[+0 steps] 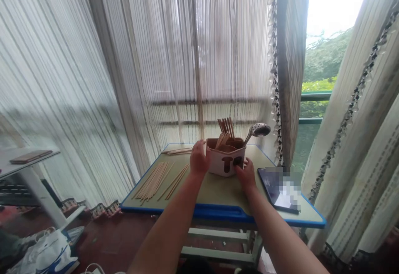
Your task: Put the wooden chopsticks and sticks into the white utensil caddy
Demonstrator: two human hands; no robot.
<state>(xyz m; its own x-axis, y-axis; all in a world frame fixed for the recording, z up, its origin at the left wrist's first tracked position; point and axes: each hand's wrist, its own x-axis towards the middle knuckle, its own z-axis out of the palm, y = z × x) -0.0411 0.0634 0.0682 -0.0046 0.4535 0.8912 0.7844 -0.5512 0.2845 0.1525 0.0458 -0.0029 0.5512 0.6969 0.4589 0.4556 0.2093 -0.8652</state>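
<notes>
A white utensil holder (pixel 225 160) with brown markings stands near the far side of a blue-edged table (pixel 218 191). Brown chopsticks (pixel 225 128) and a metal slotted spoon (pixel 259 130) stick up out of it. My left hand (pixel 199 157) rests against the holder's left side, fingers up and together. My right hand (pixel 247 174) touches the holder's lower right corner, fingers curled against it. Both arms reach forward over the table's near edge.
Several loose wooden chopsticks (pixel 157 179) lie in rows on the table's left part, more (pixel 177 151) at the far left corner. A dark tablet (pixel 278 189) lies on the right. Sheer curtains (pixel 174 58) hang behind. A white shelf (pixel 28 162) and bags (pixel 46 253) stand lower left.
</notes>
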